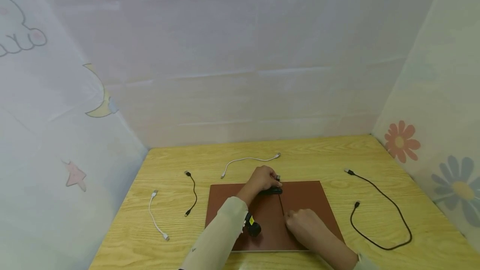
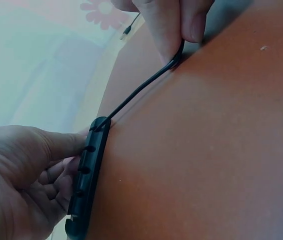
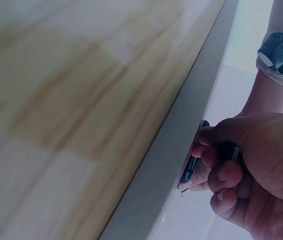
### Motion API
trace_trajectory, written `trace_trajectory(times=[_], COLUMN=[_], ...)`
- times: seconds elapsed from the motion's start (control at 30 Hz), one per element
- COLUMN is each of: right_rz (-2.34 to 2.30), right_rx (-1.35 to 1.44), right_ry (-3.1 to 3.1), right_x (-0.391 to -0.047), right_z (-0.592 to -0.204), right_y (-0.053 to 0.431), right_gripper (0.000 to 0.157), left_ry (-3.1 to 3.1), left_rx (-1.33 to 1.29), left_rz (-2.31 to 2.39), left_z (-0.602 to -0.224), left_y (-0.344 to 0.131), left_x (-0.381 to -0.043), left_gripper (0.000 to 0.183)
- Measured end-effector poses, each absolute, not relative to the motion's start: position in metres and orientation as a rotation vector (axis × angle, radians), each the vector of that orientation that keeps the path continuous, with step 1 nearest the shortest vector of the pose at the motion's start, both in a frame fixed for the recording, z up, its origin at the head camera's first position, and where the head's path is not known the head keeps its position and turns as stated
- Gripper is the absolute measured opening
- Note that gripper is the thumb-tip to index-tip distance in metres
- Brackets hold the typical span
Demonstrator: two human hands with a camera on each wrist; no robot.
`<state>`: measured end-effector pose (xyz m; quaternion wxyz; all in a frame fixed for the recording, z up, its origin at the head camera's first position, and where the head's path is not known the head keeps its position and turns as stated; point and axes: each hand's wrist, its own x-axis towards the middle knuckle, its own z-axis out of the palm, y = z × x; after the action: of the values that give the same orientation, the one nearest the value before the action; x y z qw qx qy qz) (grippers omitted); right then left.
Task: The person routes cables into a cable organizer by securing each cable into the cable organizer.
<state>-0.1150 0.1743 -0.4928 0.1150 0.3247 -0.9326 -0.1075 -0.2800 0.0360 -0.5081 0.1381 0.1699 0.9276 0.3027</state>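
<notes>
On the brown mat (image 1: 258,216) lies a black slotted cable holder (image 2: 84,185). My left hand (image 1: 262,179) grips it, the thumb on one end of the holder and the other fingers behind it. A thin black cable (image 2: 139,91) passes through the end slot. Its USB plug (image 1: 278,177) shows just beyond the left hand. Nearer the mat's front edge, my right hand (image 1: 305,227) holds the cable's other stretch in curled fingers, and the cable runs nearly straight between the hands. In the right wrist view a metal plug tip (image 3: 236,154) pokes out of the right fist.
A white cable (image 1: 247,159) lies behind the mat. On the left are a short black cable (image 1: 195,191) and another white cable (image 1: 153,216). A longer black cable (image 1: 393,203) curves on the right of the wooden table (image 1: 127,236). Printed cloth walls stand around.
</notes>
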Motion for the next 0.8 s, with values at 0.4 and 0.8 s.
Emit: trace_trajectory(times=[0.4,0.8], right_rz=[-0.299,-0.262], right_rx=[0.949,0.958], right_ry=[-2.841,-2.843], right_x=[-0.1119,-0.109], right_z=[-0.4919,-0.4926], right_y=[0.1707,0.1735], right_gripper=[0.012,0.018], left_ry=[2.706,2.714], left_rx=[0.467,0.429], left_rz=[0.829,0.823], left_z=[-0.5076,-0.5093], left_y=[0.0314,0.0336], left_x=[-0.2767,-0.2786], left_gripper=[0.03,0.023])
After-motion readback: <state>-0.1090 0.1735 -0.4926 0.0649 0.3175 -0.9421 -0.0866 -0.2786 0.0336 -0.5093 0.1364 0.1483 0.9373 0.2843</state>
